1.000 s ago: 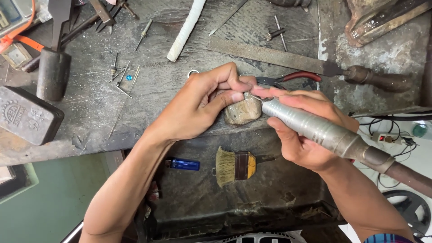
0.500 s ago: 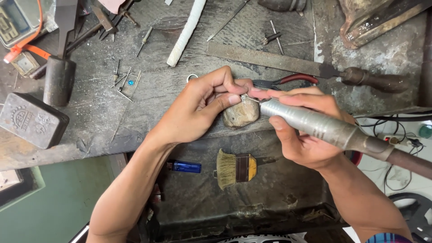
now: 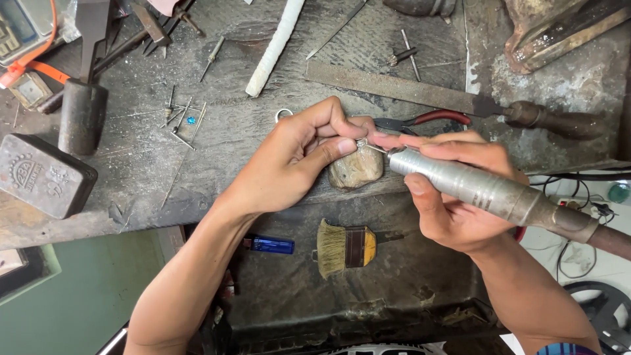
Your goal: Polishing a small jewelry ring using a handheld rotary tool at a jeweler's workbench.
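Cluttered grey workbench (image 3: 217, 138), right hand (image 3: 460, 197) gripping metal rotary handpiece (image 3: 473, 185) pointing left, left hand (image 3: 296, 158) pinching small ring (image 3: 362, 143)

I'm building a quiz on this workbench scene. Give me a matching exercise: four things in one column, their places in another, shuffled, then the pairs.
Things:
1. rotary tool
2. lighter
3. file
4. hammer

Places:
A. far left of the bench
B. in the right hand
C. lower tray, left of the brush
D. bench top, beyond the hands

Pairs: 1-B, 2-C, 3-D, 4-A
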